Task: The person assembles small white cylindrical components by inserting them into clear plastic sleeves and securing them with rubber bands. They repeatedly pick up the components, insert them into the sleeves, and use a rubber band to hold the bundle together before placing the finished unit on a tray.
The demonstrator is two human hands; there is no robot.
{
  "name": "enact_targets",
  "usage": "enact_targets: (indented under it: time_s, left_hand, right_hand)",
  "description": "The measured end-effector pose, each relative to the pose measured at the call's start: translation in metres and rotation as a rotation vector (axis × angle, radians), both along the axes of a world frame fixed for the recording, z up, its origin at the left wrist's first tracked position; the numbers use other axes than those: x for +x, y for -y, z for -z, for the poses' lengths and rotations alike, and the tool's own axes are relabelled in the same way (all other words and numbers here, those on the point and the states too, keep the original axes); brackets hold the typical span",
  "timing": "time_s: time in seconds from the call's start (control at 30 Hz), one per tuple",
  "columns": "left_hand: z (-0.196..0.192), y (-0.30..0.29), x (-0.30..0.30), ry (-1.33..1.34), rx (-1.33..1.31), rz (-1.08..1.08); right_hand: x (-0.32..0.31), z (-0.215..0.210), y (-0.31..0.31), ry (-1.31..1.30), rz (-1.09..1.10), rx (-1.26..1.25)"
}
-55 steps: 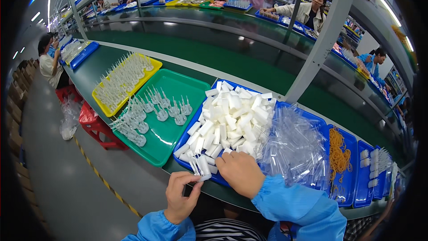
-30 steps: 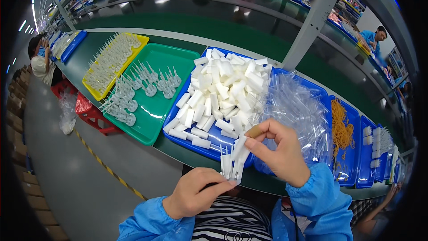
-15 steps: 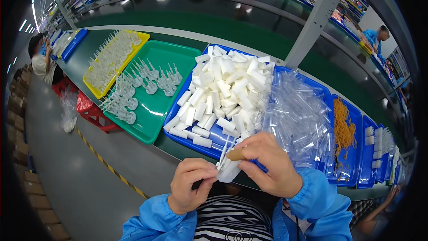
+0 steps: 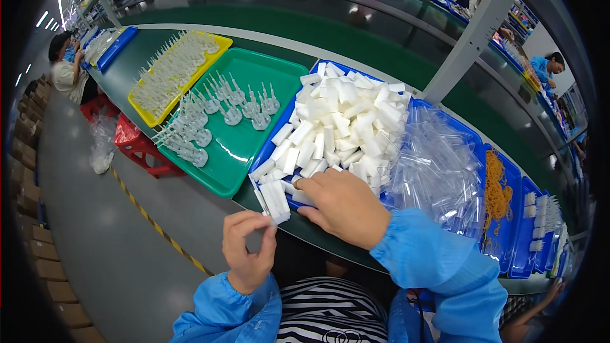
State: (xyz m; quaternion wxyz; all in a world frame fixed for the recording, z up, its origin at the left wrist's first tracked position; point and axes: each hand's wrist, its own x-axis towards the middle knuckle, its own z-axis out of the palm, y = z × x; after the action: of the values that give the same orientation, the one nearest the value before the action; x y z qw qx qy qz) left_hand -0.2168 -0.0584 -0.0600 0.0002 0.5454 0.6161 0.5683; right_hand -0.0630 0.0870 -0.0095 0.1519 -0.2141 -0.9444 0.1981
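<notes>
My left hand [image 4: 246, 249] pinches the lower end of a white plastic part with thin prongs. White foam sleeves [image 4: 276, 202] sit on some prongs, while one slim prong stands bare at the left side. My right hand [image 4: 348, 208] lies over the near edge of the heap of white foam pieces [image 4: 340, 117], in a blue tray [image 4: 262, 168]. Between its thumb and forefinger lies a foam piece [image 4: 302, 198]; a tan finger cover shows on one fingertip. The remaining right fingers are partly hidden behind the hand.
Left of the foam stand a green tray [image 4: 219, 174] with pronged clear parts and a yellow tray [image 4: 225, 43] full of them. To the right are clear plastic sleeves [image 4: 438, 165] and orange rubber bands [image 4: 497, 184] in blue trays. A metal post [image 4: 473, 38] rises behind.
My left hand has moved left with the pronged part, turning it more upright. My right hand has left that part and moved onto the foam heap. The view has shifted slightly.
</notes>
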Motion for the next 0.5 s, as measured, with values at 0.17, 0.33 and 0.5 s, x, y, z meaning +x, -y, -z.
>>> enact_targets:
  time_s: [0.17,0.33,0.5]
  left_hand:
    - [0.001,0.0,-0.005,0.091,-0.015,0.046]
    - [0.005,-0.005,0.0,0.102,-0.028,0.1]
    - [0.001,-0.01,-0.002,-0.059,0.006,0.151]
  right_hand:
    - [-0.008,0.01,-0.005,0.064,0.013,-0.154]
    - [-0.005,0.011,-0.015,0.069,-0.011,-0.286]
    - [0.0,-0.005,-0.013,-0.069,0.189,-0.432]
